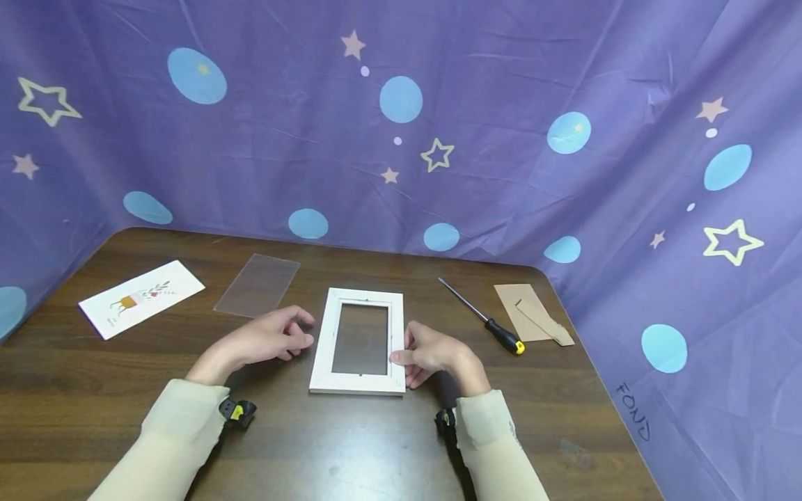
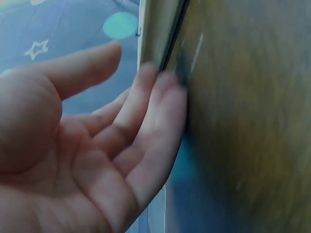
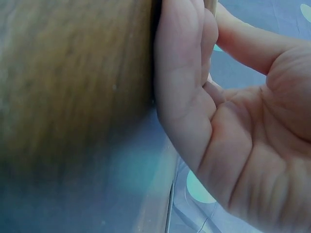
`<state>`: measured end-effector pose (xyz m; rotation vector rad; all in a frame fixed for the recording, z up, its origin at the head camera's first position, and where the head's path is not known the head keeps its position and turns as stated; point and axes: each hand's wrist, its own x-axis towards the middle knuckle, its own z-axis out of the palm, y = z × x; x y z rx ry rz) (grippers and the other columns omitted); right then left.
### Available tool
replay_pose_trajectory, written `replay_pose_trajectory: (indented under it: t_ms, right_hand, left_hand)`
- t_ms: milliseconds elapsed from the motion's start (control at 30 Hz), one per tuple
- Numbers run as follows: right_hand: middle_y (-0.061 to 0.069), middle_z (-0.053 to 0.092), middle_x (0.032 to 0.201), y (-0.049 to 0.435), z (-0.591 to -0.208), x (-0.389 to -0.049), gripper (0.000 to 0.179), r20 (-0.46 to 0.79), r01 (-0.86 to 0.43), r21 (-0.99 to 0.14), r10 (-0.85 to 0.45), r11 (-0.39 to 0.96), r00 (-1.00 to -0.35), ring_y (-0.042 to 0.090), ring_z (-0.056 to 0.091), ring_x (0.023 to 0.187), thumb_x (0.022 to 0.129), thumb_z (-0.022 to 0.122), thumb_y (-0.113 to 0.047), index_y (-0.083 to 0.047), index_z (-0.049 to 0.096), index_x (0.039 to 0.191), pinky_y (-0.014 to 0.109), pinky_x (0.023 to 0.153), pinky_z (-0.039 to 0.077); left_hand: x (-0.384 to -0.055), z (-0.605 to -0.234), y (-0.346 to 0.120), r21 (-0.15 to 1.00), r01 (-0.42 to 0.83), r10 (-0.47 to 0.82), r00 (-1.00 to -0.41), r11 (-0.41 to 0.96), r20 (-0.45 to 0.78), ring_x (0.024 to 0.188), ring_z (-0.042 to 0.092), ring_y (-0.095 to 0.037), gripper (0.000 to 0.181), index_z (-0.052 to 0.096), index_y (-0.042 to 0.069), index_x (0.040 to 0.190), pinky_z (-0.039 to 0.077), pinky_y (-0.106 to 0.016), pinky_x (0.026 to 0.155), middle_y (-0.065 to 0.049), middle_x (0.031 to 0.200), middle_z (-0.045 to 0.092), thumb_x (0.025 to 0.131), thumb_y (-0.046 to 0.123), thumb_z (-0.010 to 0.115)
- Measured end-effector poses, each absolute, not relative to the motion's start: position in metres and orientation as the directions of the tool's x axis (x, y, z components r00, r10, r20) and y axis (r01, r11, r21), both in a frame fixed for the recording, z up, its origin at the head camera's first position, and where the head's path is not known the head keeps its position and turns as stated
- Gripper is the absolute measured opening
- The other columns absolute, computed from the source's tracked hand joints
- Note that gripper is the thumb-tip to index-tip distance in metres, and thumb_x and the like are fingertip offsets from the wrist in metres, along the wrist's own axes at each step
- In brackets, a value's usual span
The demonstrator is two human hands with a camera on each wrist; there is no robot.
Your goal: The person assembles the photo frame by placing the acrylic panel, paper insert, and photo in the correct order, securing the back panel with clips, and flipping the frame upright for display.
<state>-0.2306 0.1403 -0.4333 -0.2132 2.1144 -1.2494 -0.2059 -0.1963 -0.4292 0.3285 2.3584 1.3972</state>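
A white picture frame (image 1: pixel 326 348) lies on the brown wooden table in the middle of the head view, the tabletop showing through its opening. My right hand (image 1: pixel 432 355) grips the frame's right side, thumb on top and the other fingers at the outer edge. Just left of the frame is my left hand (image 1: pixel 278 337), its fingers loosely bent and holding nothing. In the left wrist view, the left hand (image 2: pixel 97 145) has thumb and fingers apart, fingertips close to the frame's edge (image 2: pixel 155 39). The right wrist view shows the right hand (image 3: pixel 218 121) low against the tabletop, its fingertips cut off.
A clear sheet (image 1: pixel 258 284) lies behind my left hand, and a white card with an animal drawing (image 1: pixel 140 299) is farther left. To the right are a screwdriver (image 1: pixel 482 316) with a black and yellow handle and a brown backing board (image 1: pixel 510 299) with a stand strip (image 1: pixel 545 323).
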Motion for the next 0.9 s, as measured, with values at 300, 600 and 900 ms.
replay_pose_trajectory:
  t_ms: [300,600,900]
  right_hand:
    - [0.015,0.062,0.077,0.14,-0.432,-0.23,0.029,-0.457,0.185,-0.829,-0.45,0.527,-0.767,0.026,0.07,0.061,0.103,0.07,-0.011,-0.001,0.043,0.106,0.042,0.064,0.069]
    - [0.016,0.062,0.075,0.14,-0.432,-0.228,0.028,-0.456,0.185,-0.829,-0.445,0.528,-0.771,0.026,0.069,0.059,0.103,0.07,-0.009,-0.001,0.043,0.104,0.042,0.062,0.068]
    - [0.016,0.062,0.074,0.139,-0.431,-0.228,0.029,-0.447,0.173,-0.829,-0.444,0.532,-0.777,0.025,0.07,0.058,0.103,0.07,-0.009,0.0,0.043,0.104,0.042,0.062,0.068]
  left_hand:
    - [-0.222,-0.421,-0.239,0.744,0.043,0.128,-0.99,0.667,-0.058,0.119,0.061,-0.041,0.067,0.046,-0.005,0.15,0.055,-0.05,0.092,-0.027,0.132,0.063,0.101,0.031,0.073]
    - [-0.242,-0.423,-0.267,0.57,-0.054,-0.007,-0.996,0.82,-0.084,0.126,0.036,-0.065,0.089,0.035,-0.011,0.153,0.035,-0.08,0.101,-0.044,0.146,0.038,0.094,0.041,0.077]
    - [-0.253,-0.42,-0.27,0.501,-0.131,-0.082,-0.99,0.856,-0.118,0.12,0.036,-0.067,0.1,0.029,-0.017,0.15,0.038,-0.08,0.096,-0.052,0.134,0.035,0.091,0.046,0.08]
